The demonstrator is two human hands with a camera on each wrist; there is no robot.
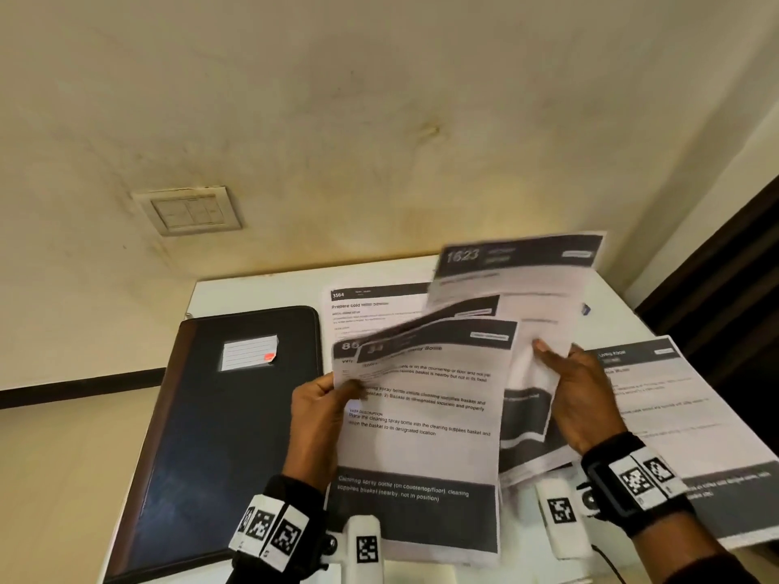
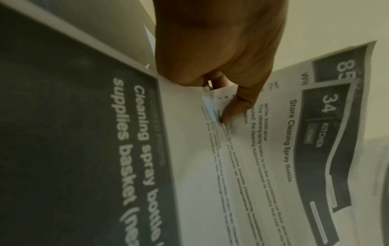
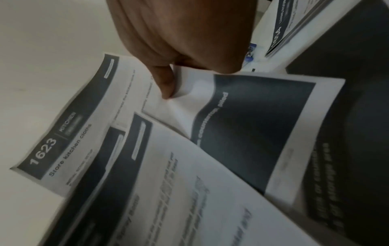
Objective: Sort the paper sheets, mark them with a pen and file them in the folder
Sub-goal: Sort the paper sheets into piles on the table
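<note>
Left hand (image 1: 320,408) pinches sheet 34 (image 1: 421,419) at centre frame, hiding all but "85" of the sheet behind (image 2: 345,66); right hand (image 1: 579,398) pinches blurred sheet 1623 (image 1: 518,267), upper right; closed folder (image 1: 227,415) lies left, bottom corner cut off

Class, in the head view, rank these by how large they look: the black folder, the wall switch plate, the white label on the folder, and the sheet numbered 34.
1. black folder
2. sheet numbered 34, though it is held up nearer the camera, which makes it look bigger
3. wall switch plate
4. white label
</note>
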